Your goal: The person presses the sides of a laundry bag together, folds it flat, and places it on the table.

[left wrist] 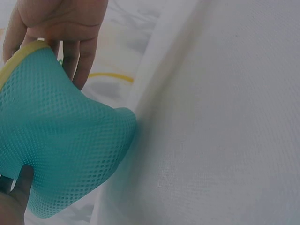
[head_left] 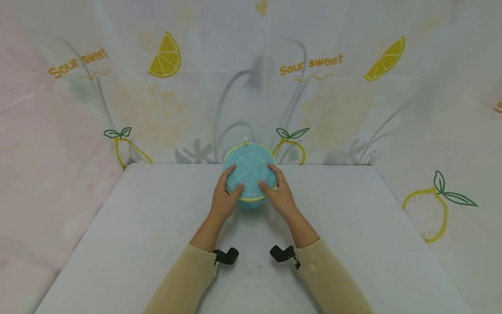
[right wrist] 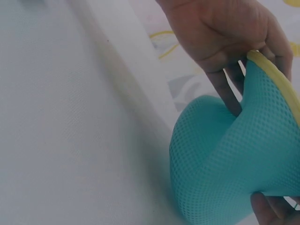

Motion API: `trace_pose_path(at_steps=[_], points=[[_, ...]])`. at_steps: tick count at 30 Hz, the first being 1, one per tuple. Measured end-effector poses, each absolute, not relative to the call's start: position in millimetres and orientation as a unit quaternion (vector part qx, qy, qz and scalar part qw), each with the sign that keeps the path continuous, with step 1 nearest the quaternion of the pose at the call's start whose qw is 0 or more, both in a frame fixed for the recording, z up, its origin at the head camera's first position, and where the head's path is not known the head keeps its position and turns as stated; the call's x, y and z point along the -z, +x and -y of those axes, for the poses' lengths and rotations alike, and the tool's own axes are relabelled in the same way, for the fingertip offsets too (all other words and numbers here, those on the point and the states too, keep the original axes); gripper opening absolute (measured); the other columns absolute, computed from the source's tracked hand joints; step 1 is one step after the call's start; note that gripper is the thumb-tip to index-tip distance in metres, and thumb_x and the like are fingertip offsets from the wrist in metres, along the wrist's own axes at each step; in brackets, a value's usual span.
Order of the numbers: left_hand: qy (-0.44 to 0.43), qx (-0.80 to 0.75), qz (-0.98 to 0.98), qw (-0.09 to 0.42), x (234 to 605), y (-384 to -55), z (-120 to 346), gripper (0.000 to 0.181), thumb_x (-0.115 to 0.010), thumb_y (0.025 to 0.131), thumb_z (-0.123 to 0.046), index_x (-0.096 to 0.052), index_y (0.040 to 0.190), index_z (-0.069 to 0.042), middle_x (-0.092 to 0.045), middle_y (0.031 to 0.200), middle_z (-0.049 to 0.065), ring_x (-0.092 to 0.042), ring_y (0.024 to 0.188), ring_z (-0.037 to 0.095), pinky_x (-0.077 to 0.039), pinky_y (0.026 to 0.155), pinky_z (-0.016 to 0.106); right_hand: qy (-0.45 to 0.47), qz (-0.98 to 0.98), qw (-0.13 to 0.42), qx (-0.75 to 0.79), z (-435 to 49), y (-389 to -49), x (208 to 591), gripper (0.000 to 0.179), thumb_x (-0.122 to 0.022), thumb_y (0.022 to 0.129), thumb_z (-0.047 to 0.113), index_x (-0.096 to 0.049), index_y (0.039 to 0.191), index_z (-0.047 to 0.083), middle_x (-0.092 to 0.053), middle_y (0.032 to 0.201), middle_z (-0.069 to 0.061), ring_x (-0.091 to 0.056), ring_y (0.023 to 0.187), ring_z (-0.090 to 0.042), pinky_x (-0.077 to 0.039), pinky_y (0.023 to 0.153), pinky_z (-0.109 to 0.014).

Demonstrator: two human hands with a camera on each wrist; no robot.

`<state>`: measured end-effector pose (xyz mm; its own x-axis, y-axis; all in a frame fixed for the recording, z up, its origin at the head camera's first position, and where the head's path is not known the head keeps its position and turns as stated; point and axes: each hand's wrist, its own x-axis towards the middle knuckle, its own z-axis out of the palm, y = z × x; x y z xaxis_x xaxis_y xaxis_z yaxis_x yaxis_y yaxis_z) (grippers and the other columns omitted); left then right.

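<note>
A round teal mesh bag [head_left: 251, 168] with yellow piping stands at the far side of the white table, between both hands. My left hand [head_left: 224, 199] grips its left side, with the thumb on the near face. On the right side, my right hand [head_left: 283, 198] grips it the same way. In the left wrist view the teal mesh [left wrist: 70, 131] bulges below the yellow rim. A fold runs through the mesh [right wrist: 225, 150] in the right wrist view. Fingers behind the bag are partly hidden; its inside is out of sight.
The white table [head_left: 164, 209] spreads out around the bag. Behind it hangs a pale cloth [head_left: 251, 100] printed with lemons and lettering. A black wrist device [head_left: 227, 256] sits at the left sleeve, and another black device [head_left: 282, 254] at the right.
</note>
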<state>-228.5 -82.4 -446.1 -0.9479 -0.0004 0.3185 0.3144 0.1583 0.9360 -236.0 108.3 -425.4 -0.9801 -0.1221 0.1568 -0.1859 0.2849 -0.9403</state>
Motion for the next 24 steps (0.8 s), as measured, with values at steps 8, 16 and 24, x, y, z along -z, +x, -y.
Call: trace_pose_path(at_steps=[8,16,24], points=[[-0.103,0.64,0.746,0.153,444,-226,81,0.058,-0.064,0.099,-0.018,-0.041,0.153,-0.017,-0.036,0.157,0.014,-0.038,0.142,0.033,-0.032,0.115,0.051,0.101,0.805,0.021,-0.584,-108,-234,424,0.07,-0.064,0.099,0.035,-0.029,0.157,0.021,-0.025,0.162,-0.013,-0.035,0.143,-0.035,-0.032,0.114,-0.052],[-0.106,0.643,0.739,0.17,443,-225,80,0.057,-0.063,0.098,-0.014,-0.042,0.151,-0.012,-0.039,0.154,0.016,-0.04,0.14,0.033,-0.034,0.114,0.05,0.105,0.81,0.021,-0.576,-107,-234,427,0.069,-0.064,0.099,0.036,-0.028,0.157,0.023,-0.025,0.163,-0.013,-0.036,0.143,-0.034,-0.034,0.113,-0.051],[-0.089,0.66,0.727,0.168,416,-205,73,0.055,-0.061,0.097,-0.002,-0.043,0.149,-0.002,-0.038,0.153,0.023,-0.039,0.14,0.037,-0.032,0.115,0.049,0.1,0.791,0.002,-0.603,-106,-232,427,0.069,-0.064,0.099,0.033,-0.027,0.157,0.025,-0.028,0.16,-0.013,-0.054,0.126,-0.035,-0.057,0.087,-0.044]])
